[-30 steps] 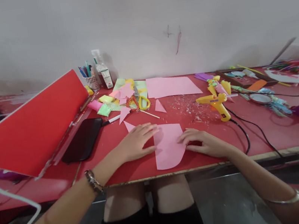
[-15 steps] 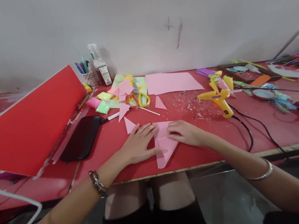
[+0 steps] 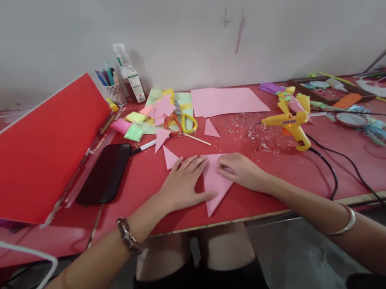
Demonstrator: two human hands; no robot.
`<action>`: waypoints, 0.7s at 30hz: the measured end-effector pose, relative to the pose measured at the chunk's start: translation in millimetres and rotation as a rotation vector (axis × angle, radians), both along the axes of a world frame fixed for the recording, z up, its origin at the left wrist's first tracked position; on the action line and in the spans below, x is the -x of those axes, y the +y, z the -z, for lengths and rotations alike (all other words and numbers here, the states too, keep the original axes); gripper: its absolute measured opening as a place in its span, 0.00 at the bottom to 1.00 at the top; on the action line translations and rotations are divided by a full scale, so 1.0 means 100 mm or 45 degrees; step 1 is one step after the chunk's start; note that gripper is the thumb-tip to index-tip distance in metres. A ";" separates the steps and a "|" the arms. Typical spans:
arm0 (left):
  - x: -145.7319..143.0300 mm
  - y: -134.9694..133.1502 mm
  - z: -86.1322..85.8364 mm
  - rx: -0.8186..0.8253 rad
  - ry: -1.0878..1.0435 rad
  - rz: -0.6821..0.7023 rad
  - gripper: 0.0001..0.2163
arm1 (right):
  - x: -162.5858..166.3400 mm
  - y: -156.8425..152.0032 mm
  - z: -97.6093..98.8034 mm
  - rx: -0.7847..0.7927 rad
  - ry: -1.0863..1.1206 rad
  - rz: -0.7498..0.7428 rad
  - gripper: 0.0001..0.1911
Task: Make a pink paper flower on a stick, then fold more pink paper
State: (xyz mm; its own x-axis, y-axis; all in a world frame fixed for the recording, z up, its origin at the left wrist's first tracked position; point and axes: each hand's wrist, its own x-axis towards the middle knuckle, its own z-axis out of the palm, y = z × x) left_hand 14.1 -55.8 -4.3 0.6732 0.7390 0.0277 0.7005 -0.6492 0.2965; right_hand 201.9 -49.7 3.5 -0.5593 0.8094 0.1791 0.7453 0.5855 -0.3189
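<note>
A folded piece of pink paper [image 3: 216, 180] lies on the red tabletop close to its front edge, tapering to a point towards me. My left hand [image 3: 186, 182] rests flat across its left side, fingers spread and thumb on the paper. At the paper's upper right, my right hand [image 3: 239, 169] is closed, its curled fingers pressing on the sheet; the fingertips are partly hidden. Just beyond my left fingers lies a pink paper triangle [image 3: 171, 158]. Another small pink triangle [image 3: 210, 128] lies farther back.
To the right stands a yellow glue gun [image 3: 291, 126] with a black cord, beside scattered scraps [image 3: 255, 132]. Scissors [image 3: 188, 122] lie among coloured papers at the back, near a large pink sheet [image 3: 226, 100]. A phone [image 3: 105, 173] and a tilted red board [image 3: 40, 154] are on the left.
The paper's near end has gone from a blunt tip to a sharper point. My right fingers have curled down onto it. My left hand stays flat; the whole view has shifted slightly.
</note>
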 end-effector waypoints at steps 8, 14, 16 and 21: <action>0.02 0.01 0.00 0.006 0.016 0.017 0.35 | 0.03 0.00 -0.02 0.065 0.009 0.068 0.14; 0.02 0.01 -0.01 0.006 0.038 0.016 0.37 | 0.07 0.01 -0.02 0.105 -0.062 0.153 0.14; 0.02 0.01 -0.01 0.009 0.040 0.013 0.38 | 0.07 0.01 -0.02 0.108 -0.083 0.166 0.14; 0.01 0.01 -0.01 0.019 0.038 0.013 0.38 | 0.08 0.00 -0.03 0.098 -0.110 0.170 0.13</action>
State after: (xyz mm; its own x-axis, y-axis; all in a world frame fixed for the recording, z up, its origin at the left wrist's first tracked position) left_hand 12.8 -55.1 -3.6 0.6811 0.7322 -0.0034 0.7024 -0.6520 0.2856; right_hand 193.9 -49.2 6.2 -0.4565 0.8870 0.0697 0.8415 0.4559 -0.2900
